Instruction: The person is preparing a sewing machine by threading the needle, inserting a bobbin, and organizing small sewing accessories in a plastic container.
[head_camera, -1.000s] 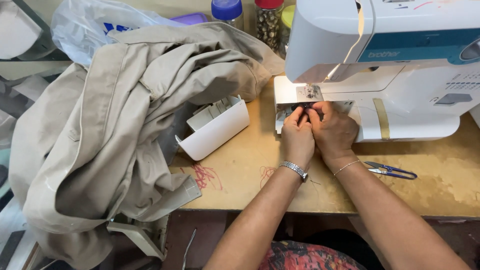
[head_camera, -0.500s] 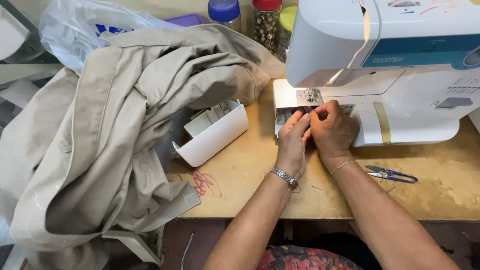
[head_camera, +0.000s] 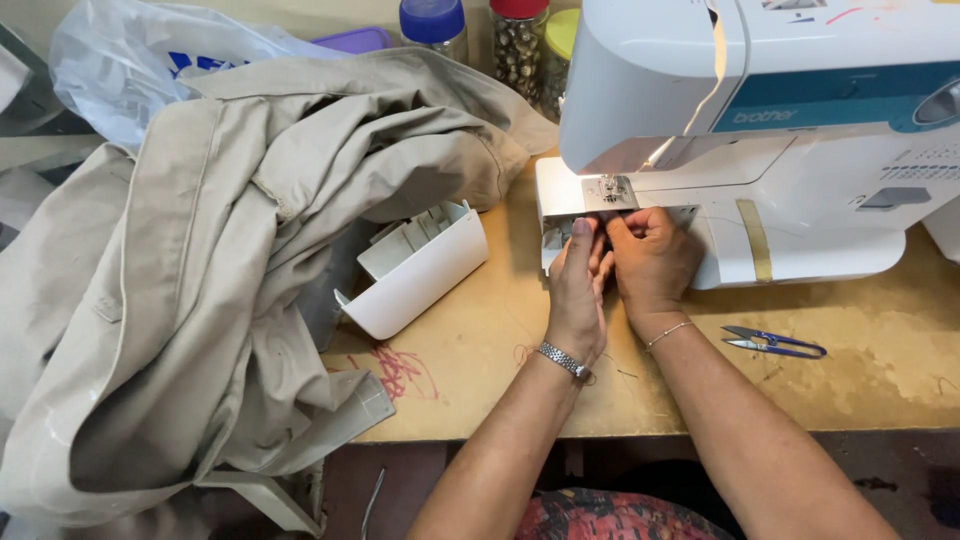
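Worn tan worktable (head_camera: 480, 350), scuffed and marked with red scribbles, crowded along its back edge with lidded jars (head_camera: 520, 40) and a crumpled plastic bag (head_camera: 130, 60). Across the left end, spilling over the front edge, a heap of beige fabric (head_camera: 200, 250). Just beside it, toward the middle, a white detached accessory tray (head_camera: 420, 270) lying tilted on its side. At the right end, a white and teal sewing machine (head_camera: 760, 130), with small blue-handled thread snips (head_camera: 775, 345) near the front edge. Compared with a second ago: left hand (head_camera: 578, 295) slid down and flattened, fingers now extended along the machine's open front below the needle plate (head_camera: 608, 192), no longer bunched against the right. Right hand (head_camera: 655, 262) much where it was, fingers curled and pinched close at the opening under the plate; whether anything small is held there, cannot tell. Suggests fiddling inside the bobbin area carried on by the right, left merely steadying. Machine's opening touching both hands, directly ahead of the fingertips.
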